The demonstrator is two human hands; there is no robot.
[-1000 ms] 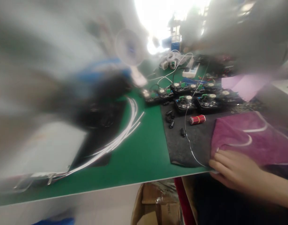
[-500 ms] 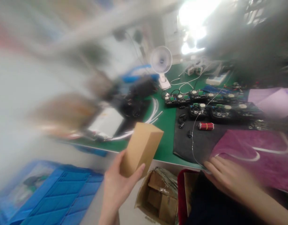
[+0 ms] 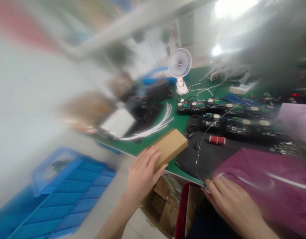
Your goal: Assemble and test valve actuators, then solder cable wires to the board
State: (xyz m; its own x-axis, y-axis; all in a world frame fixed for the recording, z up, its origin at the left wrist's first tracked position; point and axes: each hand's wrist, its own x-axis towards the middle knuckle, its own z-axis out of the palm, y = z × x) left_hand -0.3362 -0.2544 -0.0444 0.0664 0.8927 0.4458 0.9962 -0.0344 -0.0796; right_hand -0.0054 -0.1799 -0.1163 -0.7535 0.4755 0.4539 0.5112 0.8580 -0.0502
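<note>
Box [image 3: 171, 146] tipped flatter vs. before, gripped in L hand [image 3: 145, 167]; R hand [image 3: 229, 196] at wire [image 3: 198, 151], hold unclear.

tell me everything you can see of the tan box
The tan box is long, boxy and straight-edged, apparently cardboard; its visible faces look plain, with no opening showing. The left hand holds its near end, fingers over the top and thumb along the side. It slants away over the edge of the green table; whether it rests there is unclear.
</note>
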